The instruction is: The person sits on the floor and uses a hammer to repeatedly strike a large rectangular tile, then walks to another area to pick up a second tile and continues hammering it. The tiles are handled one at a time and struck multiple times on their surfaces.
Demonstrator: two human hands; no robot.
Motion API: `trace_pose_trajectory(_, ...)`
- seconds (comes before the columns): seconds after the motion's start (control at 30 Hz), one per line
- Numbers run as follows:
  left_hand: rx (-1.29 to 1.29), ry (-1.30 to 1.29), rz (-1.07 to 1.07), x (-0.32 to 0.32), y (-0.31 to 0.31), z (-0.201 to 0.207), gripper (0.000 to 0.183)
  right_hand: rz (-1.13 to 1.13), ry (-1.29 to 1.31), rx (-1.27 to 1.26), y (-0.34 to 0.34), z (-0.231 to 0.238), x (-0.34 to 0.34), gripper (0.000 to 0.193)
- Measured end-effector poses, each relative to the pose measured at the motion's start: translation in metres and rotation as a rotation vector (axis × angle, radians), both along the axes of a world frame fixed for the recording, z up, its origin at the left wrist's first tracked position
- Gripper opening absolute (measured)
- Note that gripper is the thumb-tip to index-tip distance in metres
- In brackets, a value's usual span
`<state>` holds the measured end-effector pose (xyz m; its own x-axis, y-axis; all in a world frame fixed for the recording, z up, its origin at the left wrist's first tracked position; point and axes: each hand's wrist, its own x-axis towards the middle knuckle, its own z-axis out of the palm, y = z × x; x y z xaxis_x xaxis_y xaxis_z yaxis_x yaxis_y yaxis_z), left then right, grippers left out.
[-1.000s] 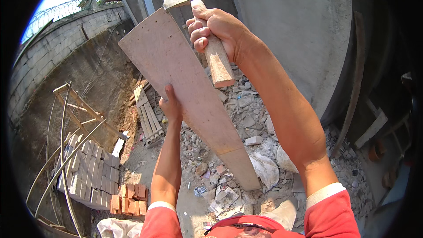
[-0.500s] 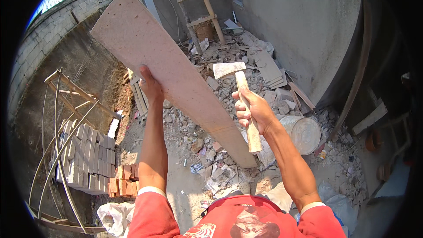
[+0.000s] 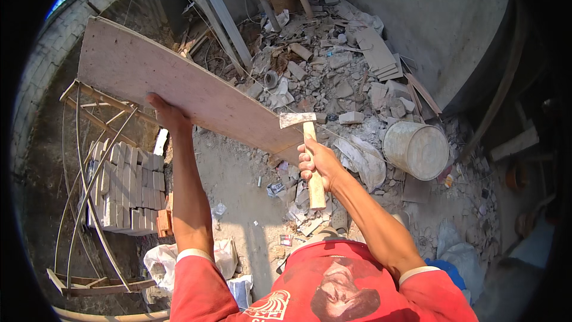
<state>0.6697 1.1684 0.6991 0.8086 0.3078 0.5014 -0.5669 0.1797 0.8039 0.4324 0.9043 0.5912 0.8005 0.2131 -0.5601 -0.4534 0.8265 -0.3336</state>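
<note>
A long, flat pinkish-brown board (image 3: 196, 98) slants across the view from the upper left down to the middle. Gripping its lower edge is my left hand (image 3: 169, 113), thumb on the near face and the other fingers mostly hidden. My right hand (image 3: 319, 162) is wrapped round the wooden handle of a hatchet (image 3: 317, 194). The worn, pale hatchet head points left, just in front of the board's lower right end. I cannot tell whether the blade touches the board.
Rubble (image 3: 351, 86) covers the ground ahead, against a grey wall (image 3: 429, 36). A dusty white bucket (image 3: 417, 150) lies among it at right. At left are stacked grey bricks (image 3: 128, 188), orange bricks (image 3: 165, 222), and a wooden frame with bent rods (image 3: 95, 188). White sacks (image 3: 223, 256) lie near me.
The board has swung to a flatter slant, its upper end moving left and down. My right hand has brought the hatchet left and down, nearer the board. The whole view has shifted.
</note>
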Motion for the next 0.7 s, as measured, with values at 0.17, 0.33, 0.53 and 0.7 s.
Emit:
trace_pose_trajectory(0.17, 0.023, 0.0, -0.023, -0.005, 0.006, -0.002, 0.088, 0.104, -0.367, -0.013, 0.009, 0.049, 0.029, 0.036)
trace_pose_trajectory(0.33, -0.033, 0.002, 0.01, -0.005, 0.012, -0.001, 0.089, 0.026, -0.104, -0.071, 0.006, 0.013, 0.014, 0.034)
trace_pose_trajectory(0.53, 0.017, 0.004, 0.038, -0.003, 0.008, -0.003, 0.091, 0.029, -0.108, -0.077, 0.007, 0.017, 0.016, 0.035)
trace_pose_trajectory(0.7, 0.025, -0.044, 0.019, -0.004, 0.002, -0.001, 0.095, 0.04, -0.27, -0.233, 0.011, 0.027, 0.023, 0.037)
